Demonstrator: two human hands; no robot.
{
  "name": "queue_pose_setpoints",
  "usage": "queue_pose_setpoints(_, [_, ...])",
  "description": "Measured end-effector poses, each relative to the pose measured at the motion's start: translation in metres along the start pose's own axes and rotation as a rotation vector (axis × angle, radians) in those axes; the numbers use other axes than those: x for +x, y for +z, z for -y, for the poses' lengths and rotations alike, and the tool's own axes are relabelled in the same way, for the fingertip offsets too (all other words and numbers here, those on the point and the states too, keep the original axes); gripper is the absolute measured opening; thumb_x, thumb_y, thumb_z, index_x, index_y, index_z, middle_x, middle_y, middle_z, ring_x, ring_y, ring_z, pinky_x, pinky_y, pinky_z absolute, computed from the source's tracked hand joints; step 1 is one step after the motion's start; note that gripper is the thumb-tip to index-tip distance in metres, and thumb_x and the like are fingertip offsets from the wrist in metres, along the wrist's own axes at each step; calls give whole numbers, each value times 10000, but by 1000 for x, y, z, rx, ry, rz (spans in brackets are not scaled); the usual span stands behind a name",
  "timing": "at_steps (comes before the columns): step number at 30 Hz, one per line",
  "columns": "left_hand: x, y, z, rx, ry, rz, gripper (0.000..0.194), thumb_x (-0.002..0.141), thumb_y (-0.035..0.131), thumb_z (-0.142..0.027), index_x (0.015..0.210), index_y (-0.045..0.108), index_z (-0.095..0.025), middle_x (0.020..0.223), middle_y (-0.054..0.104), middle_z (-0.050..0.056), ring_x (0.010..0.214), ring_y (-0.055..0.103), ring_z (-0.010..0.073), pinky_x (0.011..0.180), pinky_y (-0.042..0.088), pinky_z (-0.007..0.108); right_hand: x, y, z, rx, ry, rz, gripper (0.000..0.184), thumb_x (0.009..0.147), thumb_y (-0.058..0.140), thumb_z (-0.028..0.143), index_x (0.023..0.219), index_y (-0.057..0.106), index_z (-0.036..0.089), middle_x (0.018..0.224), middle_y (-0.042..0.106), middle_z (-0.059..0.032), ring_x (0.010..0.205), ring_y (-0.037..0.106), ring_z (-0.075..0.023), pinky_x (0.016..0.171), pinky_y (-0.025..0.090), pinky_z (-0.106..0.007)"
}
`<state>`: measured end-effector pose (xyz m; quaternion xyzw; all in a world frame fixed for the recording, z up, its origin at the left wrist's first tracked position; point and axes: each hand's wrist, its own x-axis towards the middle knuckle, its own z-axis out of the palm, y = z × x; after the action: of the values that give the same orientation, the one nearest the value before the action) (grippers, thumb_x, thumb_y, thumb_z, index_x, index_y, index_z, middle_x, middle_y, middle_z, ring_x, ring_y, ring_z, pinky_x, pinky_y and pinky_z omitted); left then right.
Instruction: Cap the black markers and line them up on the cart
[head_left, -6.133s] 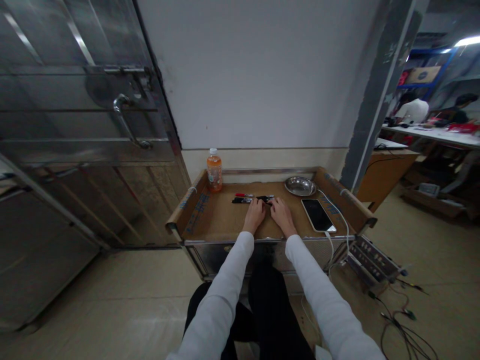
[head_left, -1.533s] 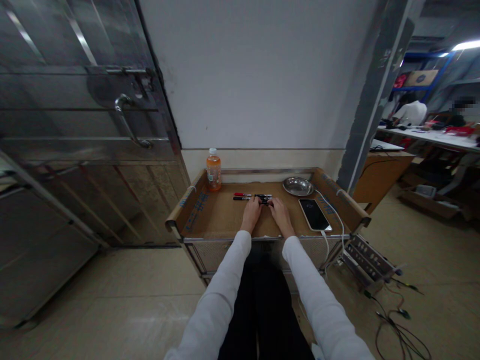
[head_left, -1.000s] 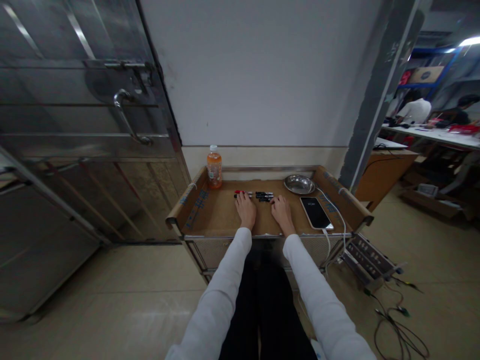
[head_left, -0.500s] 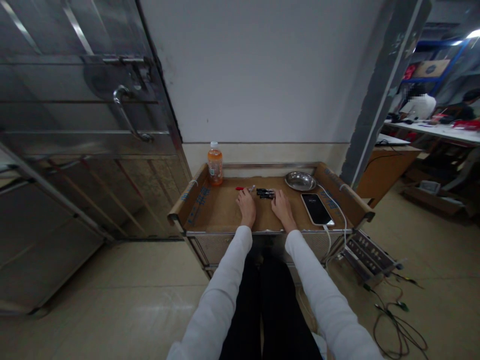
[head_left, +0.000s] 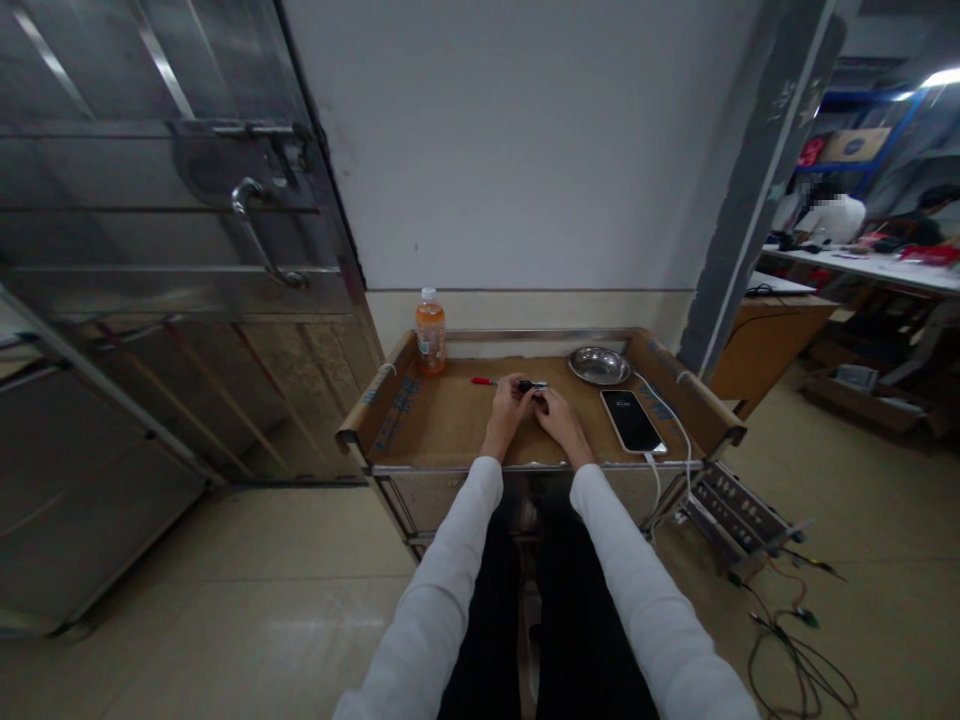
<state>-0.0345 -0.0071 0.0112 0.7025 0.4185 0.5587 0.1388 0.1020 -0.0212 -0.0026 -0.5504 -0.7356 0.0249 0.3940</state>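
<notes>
Both hands meet over a small bunch of black pens (head_left: 533,385) near the middle of the cardboard-lined cart top (head_left: 435,430). My left hand (head_left: 506,408) has its fingers curled on the left end of the pens. On the right side, my right hand (head_left: 557,412) pinches them with its thumb close to the left one. My fingers hide much of the pens. A red pen (head_left: 481,381) lies on the cardboard just left of my left hand, apart from it.
An orange drink bottle (head_left: 430,335) stands at the back left corner. At the right are a shallow steel bowl (head_left: 599,366) and a phone (head_left: 632,422) with a white cable (head_left: 684,430). Raised cardboard sides (head_left: 690,385) edge the cart. Cables (head_left: 799,650) lie on the floor.
My left hand has moved right, from beside the red pen to the black pens. My right hand has closed in on them, and the hands are now together.
</notes>
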Motion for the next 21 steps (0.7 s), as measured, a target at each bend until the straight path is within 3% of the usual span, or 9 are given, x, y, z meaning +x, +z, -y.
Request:
queue_pose_setpoints(7, [2, -4, 1, -11, -49, -106, 217, 877, 565, -271, 1071, 520, -186, 1006, 594, 68, 828, 603, 130, 781, 527, 280, 0, 1, -4, 85, -18, -3, 237, 841, 483, 142, 1017, 638, 179, 1108, 643, -99, 1045, 586, -190, 945, 446, -342])
queue_pose_setpoints(21, [1, -11, 0, 32, -117, -232, 175, 921, 479, -292, 1041, 537, -179, 1019, 612, 85, 895, 603, 154, 825, 494, 294, -1, -2, -4, 43, 42, -20, 216, 889, 465, 178, 935, 676, 187, 988, 662, -85, 936, 607, -183, 869, 456, -304])
